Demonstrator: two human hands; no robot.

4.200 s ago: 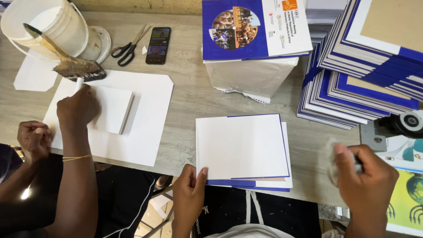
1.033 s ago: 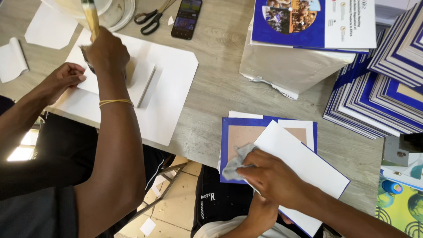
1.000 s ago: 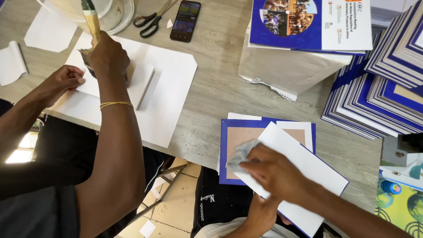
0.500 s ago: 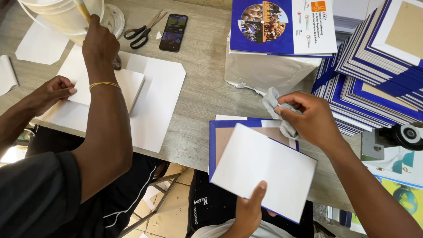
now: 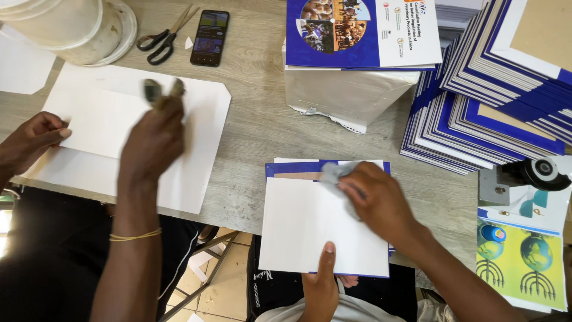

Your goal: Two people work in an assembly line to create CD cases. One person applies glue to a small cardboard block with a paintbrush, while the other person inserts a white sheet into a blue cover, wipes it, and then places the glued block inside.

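While the left hand (image 5: 325,280) lies flat, thumb pinning the white sheet (image 5: 316,223) on the blue cover (image 5: 286,169) at the surface's (image 5: 256,101) near edge, the right hand (image 5: 378,200), fingers closed around a grey cloth (image 5: 335,173), presses it smooth.

Far-left of the working hands: white bucket (image 5: 65,27) on the grey table (image 5: 256,125), black-handled scissors (image 5: 164,40) and a dark phone (image 5: 210,37) just right of it, well apart from the hands. A co-worker's arms sit left of them over a big white sheet (image 5: 196,137), gold bangle (image 5: 134,236) on one wrist. Directly beyond the hands: silver-wrapped bundle (image 5: 348,95) with a blue-and-white booklet (image 5: 363,33) on top; to their right a fanned stack of blue-edged covers (image 5: 494,95), nearer right a black tape roll (image 5: 545,173) and a yellow-green printed sheet (image 5: 521,262).
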